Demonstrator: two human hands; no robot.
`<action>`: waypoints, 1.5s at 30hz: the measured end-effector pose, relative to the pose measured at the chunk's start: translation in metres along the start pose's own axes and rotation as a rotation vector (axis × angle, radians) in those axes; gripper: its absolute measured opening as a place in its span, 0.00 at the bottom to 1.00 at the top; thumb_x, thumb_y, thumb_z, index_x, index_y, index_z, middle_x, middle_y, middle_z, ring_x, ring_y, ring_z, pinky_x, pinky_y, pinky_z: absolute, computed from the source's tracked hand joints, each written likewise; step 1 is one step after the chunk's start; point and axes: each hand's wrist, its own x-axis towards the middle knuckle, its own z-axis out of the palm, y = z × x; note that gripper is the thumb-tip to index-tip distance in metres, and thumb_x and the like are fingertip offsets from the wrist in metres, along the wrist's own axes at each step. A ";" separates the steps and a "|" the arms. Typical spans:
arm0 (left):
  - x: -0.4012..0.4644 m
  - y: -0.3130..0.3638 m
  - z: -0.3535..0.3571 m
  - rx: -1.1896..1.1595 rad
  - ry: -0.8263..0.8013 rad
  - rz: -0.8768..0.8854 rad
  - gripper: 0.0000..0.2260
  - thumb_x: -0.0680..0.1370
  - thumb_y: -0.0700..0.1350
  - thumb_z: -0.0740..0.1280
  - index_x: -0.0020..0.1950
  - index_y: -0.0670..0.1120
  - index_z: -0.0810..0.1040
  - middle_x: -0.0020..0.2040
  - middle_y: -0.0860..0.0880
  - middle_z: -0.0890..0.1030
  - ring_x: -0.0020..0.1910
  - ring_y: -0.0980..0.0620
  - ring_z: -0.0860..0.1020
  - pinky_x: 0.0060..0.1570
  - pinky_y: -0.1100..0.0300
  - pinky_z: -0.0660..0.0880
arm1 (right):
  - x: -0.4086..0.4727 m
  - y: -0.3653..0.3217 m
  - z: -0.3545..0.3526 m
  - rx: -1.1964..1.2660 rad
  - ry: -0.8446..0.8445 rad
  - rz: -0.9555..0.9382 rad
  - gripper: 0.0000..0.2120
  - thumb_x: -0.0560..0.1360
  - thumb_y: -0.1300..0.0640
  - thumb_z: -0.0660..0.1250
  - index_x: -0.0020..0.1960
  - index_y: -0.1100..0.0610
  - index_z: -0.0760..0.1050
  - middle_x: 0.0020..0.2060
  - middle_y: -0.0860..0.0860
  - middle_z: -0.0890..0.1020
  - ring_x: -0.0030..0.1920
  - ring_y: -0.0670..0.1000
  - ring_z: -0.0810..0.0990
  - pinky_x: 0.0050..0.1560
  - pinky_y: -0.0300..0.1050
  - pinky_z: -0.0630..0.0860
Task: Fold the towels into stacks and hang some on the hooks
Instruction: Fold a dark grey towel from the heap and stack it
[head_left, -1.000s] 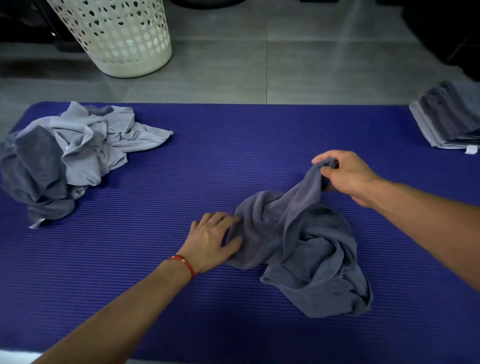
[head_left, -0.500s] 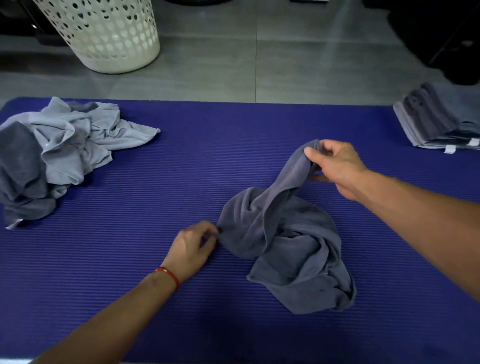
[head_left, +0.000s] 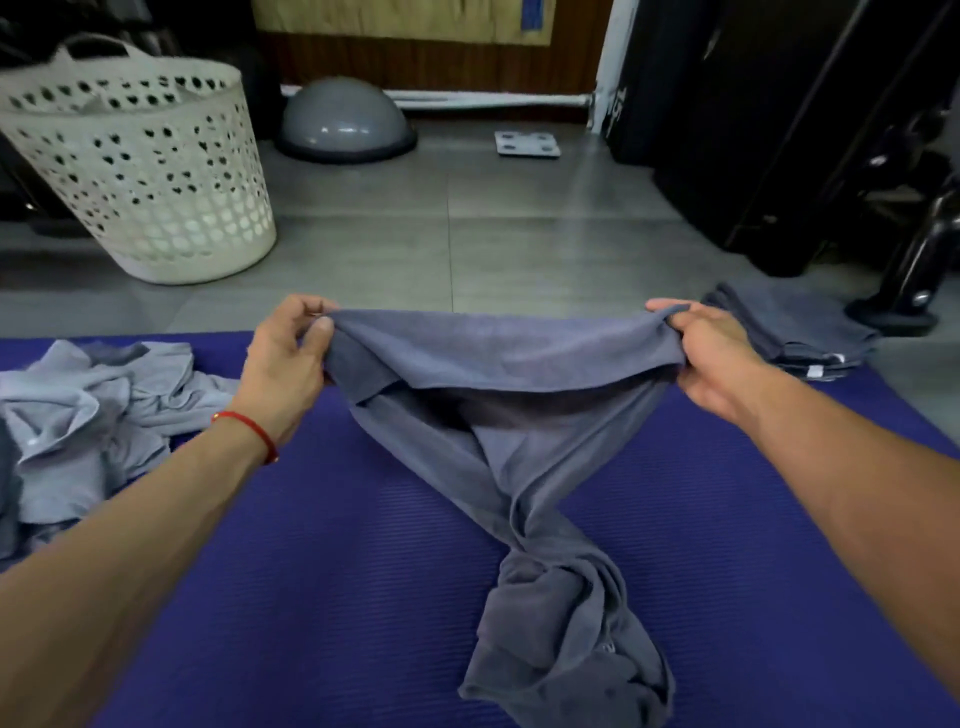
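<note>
Nearest, the lower end of the towel (head_left: 561, 613) lies bunched and twisted on the purple mat (head_left: 311, 597); it is not yet lifted clear, so the twist cannot fall out. From there the cloth rises in a narrow rope and fans out to a top edge stretched between the two hands. The left hand (head_left: 291, 358) pinches one end of that edge, its fingers (head_left: 324, 327) curled round the cloth; the right hand (head_left: 711, 348) grips the other end the same way. Held wide apart and raised, they seem to be spreading the towel flat for folding. To the left on the mat lies a heap (head_left: 88, 415) of unfolded towels waiting their turn; to the right, a folded stack (head_left: 795, 327) sits out of the way. Beyond, on the floor, stands a white basket (head_left: 150, 176).
</note>
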 end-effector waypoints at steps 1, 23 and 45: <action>0.008 0.008 -0.003 0.043 -0.004 0.040 0.09 0.84 0.41 0.60 0.51 0.55 0.76 0.46 0.49 0.82 0.45 0.49 0.80 0.41 0.53 0.80 | -0.003 -0.010 -0.001 0.011 -0.022 -0.022 0.12 0.83 0.66 0.59 0.53 0.58 0.81 0.39 0.50 0.86 0.40 0.46 0.84 0.39 0.38 0.81; 0.060 0.101 0.009 0.317 -0.045 0.199 0.08 0.85 0.46 0.60 0.48 0.46 0.75 0.41 0.48 0.77 0.40 0.50 0.73 0.41 0.56 0.70 | -0.027 -0.097 -0.077 -0.777 0.297 -0.467 0.13 0.86 0.55 0.55 0.60 0.57 0.77 0.52 0.59 0.81 0.55 0.63 0.78 0.52 0.50 0.70; 0.023 0.051 0.362 0.810 -0.596 0.373 0.04 0.77 0.40 0.70 0.51 0.43 0.83 0.51 0.38 0.84 0.54 0.37 0.81 0.48 0.52 0.73 | -0.160 0.206 -0.256 -0.354 0.722 0.132 0.08 0.83 0.60 0.63 0.47 0.53 0.78 0.39 0.51 0.83 0.35 0.50 0.82 0.30 0.39 0.75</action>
